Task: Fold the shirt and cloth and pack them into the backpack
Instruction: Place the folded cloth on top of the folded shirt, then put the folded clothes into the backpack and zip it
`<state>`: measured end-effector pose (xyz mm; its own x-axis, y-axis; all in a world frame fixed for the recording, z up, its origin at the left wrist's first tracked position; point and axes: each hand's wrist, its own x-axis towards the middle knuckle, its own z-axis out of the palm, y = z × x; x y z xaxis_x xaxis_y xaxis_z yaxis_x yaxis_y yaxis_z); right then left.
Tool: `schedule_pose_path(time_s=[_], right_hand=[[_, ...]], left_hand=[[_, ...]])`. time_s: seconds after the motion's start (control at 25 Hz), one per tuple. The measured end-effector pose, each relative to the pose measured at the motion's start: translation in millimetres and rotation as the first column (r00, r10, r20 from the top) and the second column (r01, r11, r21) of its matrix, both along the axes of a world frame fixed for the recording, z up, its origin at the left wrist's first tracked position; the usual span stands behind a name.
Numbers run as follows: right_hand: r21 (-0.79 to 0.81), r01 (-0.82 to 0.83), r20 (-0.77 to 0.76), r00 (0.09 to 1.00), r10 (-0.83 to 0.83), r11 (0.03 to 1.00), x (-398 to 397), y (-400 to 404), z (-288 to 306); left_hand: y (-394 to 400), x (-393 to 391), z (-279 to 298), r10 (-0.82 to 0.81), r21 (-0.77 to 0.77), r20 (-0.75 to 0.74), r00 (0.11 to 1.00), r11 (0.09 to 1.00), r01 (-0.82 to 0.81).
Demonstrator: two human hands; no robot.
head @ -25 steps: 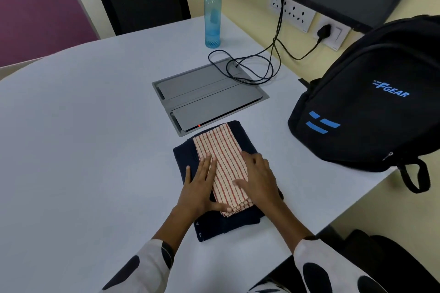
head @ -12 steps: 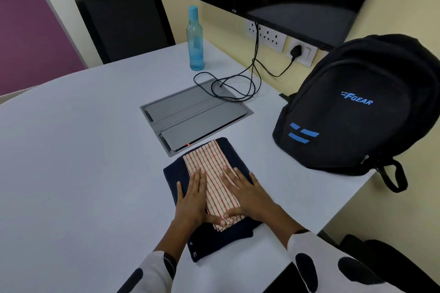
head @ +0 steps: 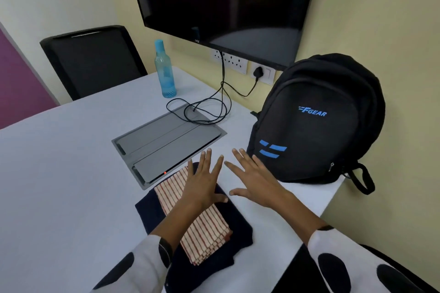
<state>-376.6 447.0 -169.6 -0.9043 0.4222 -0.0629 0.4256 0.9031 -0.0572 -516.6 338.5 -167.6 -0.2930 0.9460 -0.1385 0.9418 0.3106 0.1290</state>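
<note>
Backpack (head: 309,126) upright against wall at right table edge, apparently zipped; shirt (head: 238,228) folded flat near front edge, striped cloth (head: 204,228) folded on top.
Folding looks done, packing not started. Judgement: unzip main compartment first, brace bag so no tipping off the edge, then lift shirt and cloth as one stack from underneath to keep folds. Right hand (head: 257,181) raised over bare table between stack and bag, fingers straight and spread, holding nothing. Left hand (head: 202,183) over far end of cloth, fingers spread, empty; touching or hovering, cannot tell. Hands side by side, apart.
</note>
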Motion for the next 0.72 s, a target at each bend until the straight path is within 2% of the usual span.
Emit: schedule_pose_path(time_s=[0.24,0.48,0.6,0.72], right_hand=[[0.145,0.186,-0.070,0.982,-0.177,0.972,48.9,70.1,57.7],[0.250,0.433,-0.363,0.871,-0.331,0.866,106.8,171.8,115.7],[0.291,0.536,-0.443,0.810,-0.384,0.793,114.7,208.6,127.3],[0.271,0.555,-0.463,0.792,-0.399,0.787,111.4,228.6,121.0]], left_hand=[[97.0,24.2,44.4,-0.188,0.142,-0.155,0.970,0.967,0.210],[201.4,47.1,100.2,-0.252,0.295,-0.296,0.921,0.893,0.339],[242.9,55.5,110.3,-0.253,0.337,-0.233,0.939,0.885,0.322],[269.6,62.6,116.7,-0.250,0.348,-0.148,0.957,0.892,0.287]])
